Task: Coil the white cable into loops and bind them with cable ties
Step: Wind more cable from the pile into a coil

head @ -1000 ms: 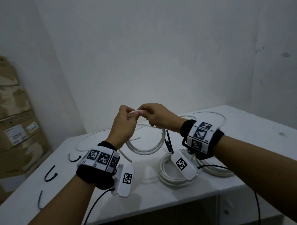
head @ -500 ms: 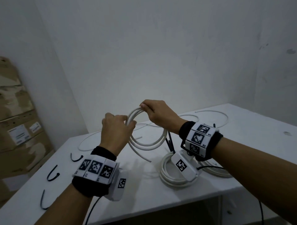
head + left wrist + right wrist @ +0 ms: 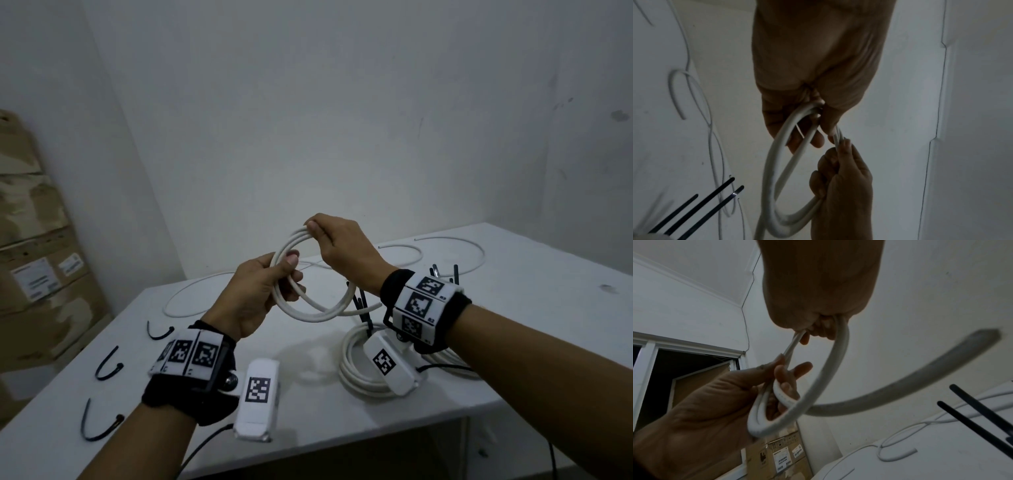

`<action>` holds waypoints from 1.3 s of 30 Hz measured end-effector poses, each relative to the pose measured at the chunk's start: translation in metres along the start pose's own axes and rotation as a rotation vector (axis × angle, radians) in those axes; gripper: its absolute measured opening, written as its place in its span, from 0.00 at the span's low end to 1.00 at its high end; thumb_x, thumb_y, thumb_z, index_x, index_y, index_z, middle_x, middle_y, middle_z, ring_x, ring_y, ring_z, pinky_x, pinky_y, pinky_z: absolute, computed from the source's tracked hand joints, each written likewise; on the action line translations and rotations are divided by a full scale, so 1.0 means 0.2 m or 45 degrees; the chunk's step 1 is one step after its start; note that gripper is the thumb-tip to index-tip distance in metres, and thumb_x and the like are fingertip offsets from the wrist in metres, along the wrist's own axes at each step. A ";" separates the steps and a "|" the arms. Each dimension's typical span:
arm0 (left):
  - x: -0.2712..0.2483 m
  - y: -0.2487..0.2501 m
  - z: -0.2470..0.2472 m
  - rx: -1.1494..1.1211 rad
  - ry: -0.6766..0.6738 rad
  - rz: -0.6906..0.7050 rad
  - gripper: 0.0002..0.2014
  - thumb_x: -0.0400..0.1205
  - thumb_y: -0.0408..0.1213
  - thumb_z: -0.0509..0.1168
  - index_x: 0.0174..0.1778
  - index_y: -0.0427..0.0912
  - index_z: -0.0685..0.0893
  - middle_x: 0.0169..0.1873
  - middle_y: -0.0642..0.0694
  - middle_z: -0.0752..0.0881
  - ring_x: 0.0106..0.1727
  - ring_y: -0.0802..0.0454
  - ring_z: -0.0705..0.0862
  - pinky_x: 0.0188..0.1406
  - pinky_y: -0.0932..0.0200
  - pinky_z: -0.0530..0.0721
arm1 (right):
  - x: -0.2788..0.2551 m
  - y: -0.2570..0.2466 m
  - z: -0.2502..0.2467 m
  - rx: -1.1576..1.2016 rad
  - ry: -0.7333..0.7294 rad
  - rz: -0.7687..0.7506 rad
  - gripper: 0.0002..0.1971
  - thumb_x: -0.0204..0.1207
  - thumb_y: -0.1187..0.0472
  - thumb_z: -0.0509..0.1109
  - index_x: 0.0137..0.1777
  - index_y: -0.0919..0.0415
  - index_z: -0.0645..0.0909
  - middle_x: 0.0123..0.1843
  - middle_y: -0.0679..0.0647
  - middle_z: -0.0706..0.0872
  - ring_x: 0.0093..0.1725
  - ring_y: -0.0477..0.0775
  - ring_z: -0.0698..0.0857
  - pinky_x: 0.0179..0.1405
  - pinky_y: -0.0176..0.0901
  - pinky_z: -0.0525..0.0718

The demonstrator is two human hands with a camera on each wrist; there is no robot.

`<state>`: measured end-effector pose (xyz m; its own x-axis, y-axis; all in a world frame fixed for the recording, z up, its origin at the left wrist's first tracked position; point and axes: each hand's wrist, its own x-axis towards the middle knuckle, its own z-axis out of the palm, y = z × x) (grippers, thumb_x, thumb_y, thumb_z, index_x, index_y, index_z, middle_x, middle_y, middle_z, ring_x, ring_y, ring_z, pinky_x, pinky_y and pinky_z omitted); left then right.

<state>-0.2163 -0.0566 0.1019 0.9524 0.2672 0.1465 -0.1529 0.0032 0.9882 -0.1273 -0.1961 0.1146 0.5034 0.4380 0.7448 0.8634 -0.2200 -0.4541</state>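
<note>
While held above the table (image 3: 513, 308), white cable (image 3: 318, 313) sits coiled in loops.
Left hand (image 3: 255, 294) grips the coil's left side; right hand (image 3: 342, 245) pinches its top.

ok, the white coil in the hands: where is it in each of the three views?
Head: white coil at centre, above the table, gripped by left hand and right hand.
Left wrist: coil lower centre.
Right wrist: coil at centre.
Shared landmark: black cable ties.

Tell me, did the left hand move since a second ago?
Yes. The left hand dropped away from the right hand and now grips the white cable coil's left side, lower against the back wall's corner, palm turned up.
</note>
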 end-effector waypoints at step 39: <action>0.00 -0.05 0.05 0.167 0.156 0.081 0.20 0.88 0.51 0.55 0.41 0.38 0.79 0.17 0.55 0.64 0.16 0.58 0.60 0.15 0.66 0.58 | 0.01 0.01 0.08 -0.071 -0.427 -0.059 0.17 0.86 0.57 0.56 0.68 0.61 0.79 0.60 0.59 0.86 0.60 0.57 0.81 0.60 0.43 0.74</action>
<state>-0.2120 -0.0654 0.0921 0.9014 0.3785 0.2103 -0.1685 -0.1408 0.9756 -0.1256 -0.1823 0.1067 0.4318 0.7091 0.5575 0.8903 -0.2363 -0.3892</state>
